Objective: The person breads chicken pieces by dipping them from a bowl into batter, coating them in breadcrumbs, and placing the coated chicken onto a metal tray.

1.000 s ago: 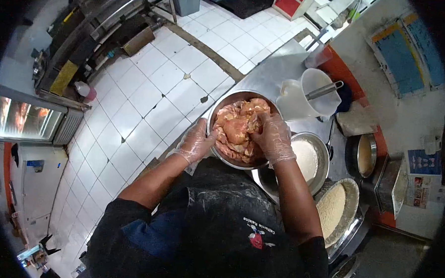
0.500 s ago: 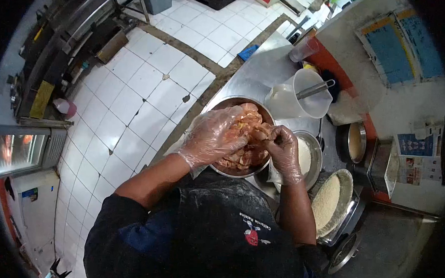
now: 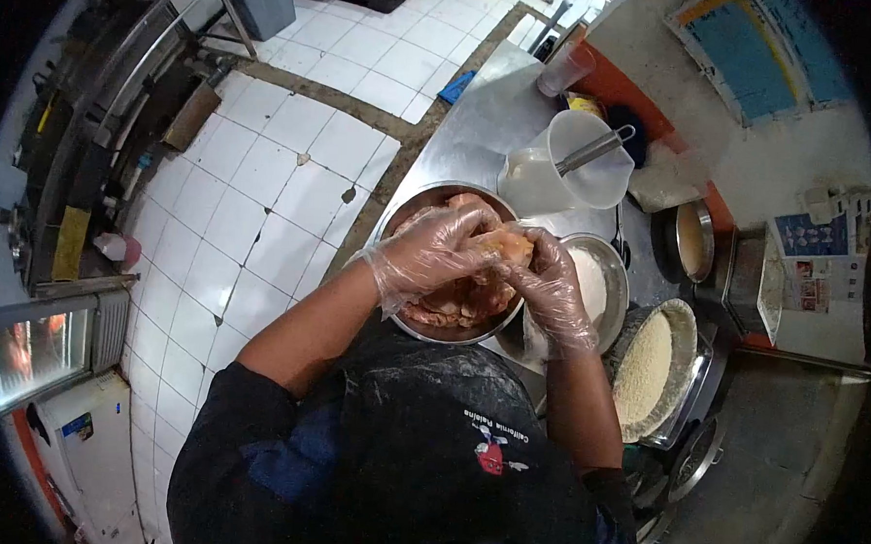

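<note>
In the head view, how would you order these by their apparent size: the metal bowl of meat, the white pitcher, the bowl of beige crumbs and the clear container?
1. Metal bowl of meat
2. White pitcher and bowl of beige crumbs: too alike to rank
3. Clear container

The meat (image 3: 511,244) is pinkish orange, its bowl (image 3: 487,198) silver. Crumbs (image 3: 643,373) are pale yellow, powder (image 3: 593,281) white. White lettering (image 3: 496,425) and a red-and-blue cartoon (image 3: 490,458) mark the black apron (image 3: 415,412). Floor tiles (image 3: 282,222) are white.
</note>
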{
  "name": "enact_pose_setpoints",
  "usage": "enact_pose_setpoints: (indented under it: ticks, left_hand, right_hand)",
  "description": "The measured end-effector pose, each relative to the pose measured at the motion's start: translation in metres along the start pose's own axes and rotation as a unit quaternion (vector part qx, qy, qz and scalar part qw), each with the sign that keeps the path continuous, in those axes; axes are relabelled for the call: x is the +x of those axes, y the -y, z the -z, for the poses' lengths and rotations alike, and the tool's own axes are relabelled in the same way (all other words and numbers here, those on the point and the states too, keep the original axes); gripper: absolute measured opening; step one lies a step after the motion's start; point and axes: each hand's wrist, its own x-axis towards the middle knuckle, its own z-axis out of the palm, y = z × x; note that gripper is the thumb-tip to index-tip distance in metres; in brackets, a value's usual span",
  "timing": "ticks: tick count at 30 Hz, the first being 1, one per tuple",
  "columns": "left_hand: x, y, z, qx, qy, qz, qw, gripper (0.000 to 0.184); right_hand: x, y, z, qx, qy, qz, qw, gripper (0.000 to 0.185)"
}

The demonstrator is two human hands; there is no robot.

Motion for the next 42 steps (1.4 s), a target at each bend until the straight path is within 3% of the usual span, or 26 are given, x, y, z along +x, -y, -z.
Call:
enact_pose_setpoints:
  ticks: [2,3,4,6,8,11,14,16,18,20,21,23,26,27,28,30,31,34,36,37,38,40,41,42]
  left_hand:
    - [-0.005,-0.012,0.004,0.034,0.006,-0.002,0.999,0.036]
    - [-0.006,-0.017,0.007,0.068,0.01,-0.006,0.998,0.034]
    - [-0.008,-0.017,0.009,0.067,0.012,-0.006,0.998,0.034]
    - [-0.011,-0.013,0.013,-0.115,0.035,0.081,0.989,0.029]
    - [-0.014,-0.006,0.017,-0.128,0.056,0.047,0.989,0.026]
    - [-0.018,0.003,0.014,-0.262,0.058,0.075,0.96,0.038]
    - [-0.018,0.0,0.012,-0.155,0.086,0.031,0.984,0.043]
    - [-0.018,0.009,0.01,-0.192,0.116,0.033,0.974,0.047]
    - [-0.022,0.002,0.005,-0.161,0.075,0.071,0.982,0.055]
    - [-0.027,-0.002,0.002,-0.174,0.06,0.093,0.979,0.053]
    - [-0.031,-0.001,0.002,-0.191,0.008,0.092,0.977,0.052]
    - [-0.035,-0.001,0.006,-0.171,-0.063,0.061,0.981,0.048]
    - [-0.044,0.009,0.014,-0.185,-0.079,0.082,0.976,0.046]
    - [-0.046,0.006,0.012,-0.192,-0.1,0.075,0.973,0.045]
    - [-0.047,0.006,0.012,-0.193,-0.099,0.074,0.973,0.045]
    - [-0.052,0.008,0.015,-0.172,-0.109,0.083,0.976,0.045]
    - [-0.053,0.01,0.015,-0.164,-0.112,0.089,0.976,0.046]
    - [-0.058,0.015,0.016,-0.166,-0.097,0.091,0.977,0.044]
    - [-0.059,0.017,0.015,-0.164,-0.102,0.098,0.976,0.044]
    - [-0.06,0.017,0.014,-0.161,-0.107,0.105,0.975,0.044]
    - [-0.06,0.017,0.013,-0.161,-0.105,0.105,0.976,0.044]
    - [-0.061,0.014,0.012,-0.168,-0.107,0.118,0.973,0.044]
    - [-0.06,0.012,0.012,-0.168,-0.106,0.119,0.973,0.044]
    - [-0.06,0.008,0.011,-0.148,-0.112,0.126,0.974,0.043]
  right_hand:
    - [-0.001,-0.008,0.005,-0.054,-0.014,-0.084,0.995,0.041]
    - [-0.005,-0.006,0.002,-0.015,-0.03,-0.084,0.996,0.028]
    - [-0.006,-0.008,0.007,-0.015,-0.032,-0.084,0.996,0.028]
    - [-0.011,-0.017,0.025,0.026,0.017,-0.089,0.996,0.025]
    - [-0.013,-0.023,0.033,0.032,0.014,-0.087,0.996,0.022]
    - [-0.017,-0.022,0.035,0.031,0.013,-0.076,0.997,0.018]
    - [-0.023,0.004,0.03,-0.015,-0.014,-0.086,0.996,0.013]
    - [-0.035,0.032,0.029,-0.104,-0.022,-0.076,0.991,0.007]
    - [-0.052,0.063,0.034,-0.22,-0.056,-0.052,0.973,0.008]
    - [-0.069,0.081,0.049,-0.261,-0.103,-0.046,0.959,0.009]
    - [-0.074,0.083,0.06,-0.263,-0.111,-0.048,0.957,0.009]
    - [-0.076,0.08,0.08,-0.494,-0.122,0.03,0.86,0.011]
    - [-0.071,0.045,0.093,-0.538,-0.18,0.035,0.823,0.009]
    - [-0.069,0.015,0.113,-0.626,-0.177,0.052,0.758,0.01]
    - [-0.071,-0.016,0.129,-0.627,-0.178,0.052,0.757,0.01]
    - [-0.077,-0.068,0.151,-0.726,-0.202,0.08,0.653,0.016]
    - [-0.079,-0.083,0.155,-0.726,-0.202,0.08,0.652,0.016]
    - [-0.085,-0.101,0.149,-0.828,-0.09,0.029,0.552,0.016]
    - [-0.094,-0.101,0.143,-0.783,-0.068,0.031,0.617,0.023]
    - [-0.097,-0.097,0.144,-0.704,-0.094,0.056,0.702,0.017]
    - [-0.1,-0.092,0.144,-0.704,-0.095,0.055,0.702,0.017]
    - [-0.101,-0.068,0.135,-0.475,-0.149,-0.01,0.867,0.014]
    - [-0.098,-0.055,0.133,-0.543,-0.15,0.011,0.826,0.012]
    - [-0.097,-0.055,0.14,-0.543,-0.15,0.01,0.826,0.012]
